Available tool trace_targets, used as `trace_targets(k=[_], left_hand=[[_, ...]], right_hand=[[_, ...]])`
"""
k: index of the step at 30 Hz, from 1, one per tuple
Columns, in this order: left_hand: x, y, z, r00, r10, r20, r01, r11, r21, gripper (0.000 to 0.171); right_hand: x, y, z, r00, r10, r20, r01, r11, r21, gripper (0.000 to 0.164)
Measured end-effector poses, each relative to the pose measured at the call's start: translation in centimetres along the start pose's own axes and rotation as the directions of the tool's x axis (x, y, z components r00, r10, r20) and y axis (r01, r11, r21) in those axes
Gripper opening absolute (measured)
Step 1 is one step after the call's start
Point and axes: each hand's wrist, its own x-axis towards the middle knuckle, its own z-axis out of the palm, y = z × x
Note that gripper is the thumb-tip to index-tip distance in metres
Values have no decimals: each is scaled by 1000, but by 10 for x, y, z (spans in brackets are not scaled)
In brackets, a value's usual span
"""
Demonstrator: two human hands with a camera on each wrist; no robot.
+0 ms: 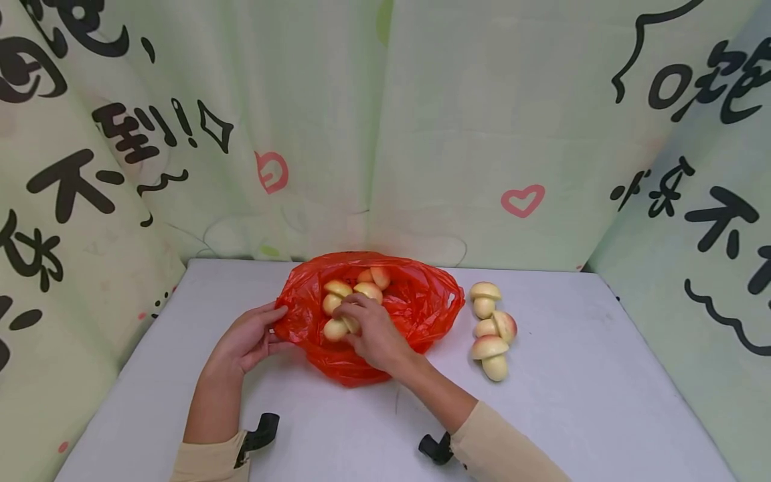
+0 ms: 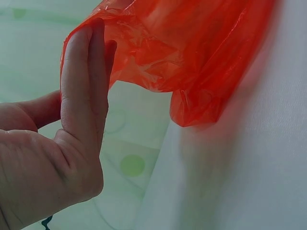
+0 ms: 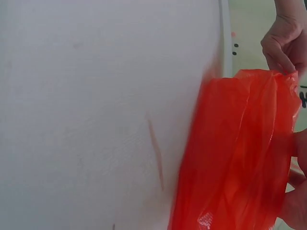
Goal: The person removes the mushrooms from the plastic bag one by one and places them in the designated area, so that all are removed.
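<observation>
A red plastic bag (image 1: 424, 314) stands on the table with its mouth open upward. My left hand (image 1: 249, 338) holds the bag's left rim; in the left wrist view its fingers (image 2: 79, 81) are long and fairly straight against the red film. Over the bag's opening, my right hand (image 1: 376, 331) pinches a toy mushroom (image 1: 334, 330) with a pale stem and yellowish cap. Several more mushrooms (image 1: 338, 288) lie inside the bag, just beyond the fingers. From the right wrist, the bag's side (image 3: 225, 158) hides most of the right hand, and the left hand (image 3: 285, 40) shows at the rim.
Right of the bag, 3 mushrooms with yellow-pink caps lie in a loose column: a far one (image 1: 484, 299), a middle one (image 1: 498, 327) and a near one (image 1: 490, 356). The white table (image 1: 578, 402) ends at a printed curtain (image 1: 446, 134) behind and at both sides.
</observation>
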Motion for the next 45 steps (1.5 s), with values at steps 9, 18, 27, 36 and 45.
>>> trace_targets(k=[9, 18, 27, 36, 45], left_hand=[[-1, 0, 0, 1000, 8, 9, -8, 1000, -5, 56], [-1, 1, -1, 1000, 11, 9, -11, 1000, -10, 56], [-1, 0, -2, 1000, -1, -5, 1, 1000, -14, 57], [-1, 1, -2, 1000, -4, 8, 4, 1000, -21, 57], [0, 1, -2, 1000, -10, 1, 10, 999, -32, 58]], right_hand=[[-3, -2, -9, 1000, 19, -15, -19, 999, 36, 41], [-10, -2, -21, 999, 14, -42, -11, 998, 61, 40], [-14, 1, -30, 997, 35, -71, -28, 996, 90, 40], [-21, 2, -41, 994, 70, -87, -61, 993, 100, 40], [-30, 6, -55, 992, 61, -114, -51, 995, 85, 40]])
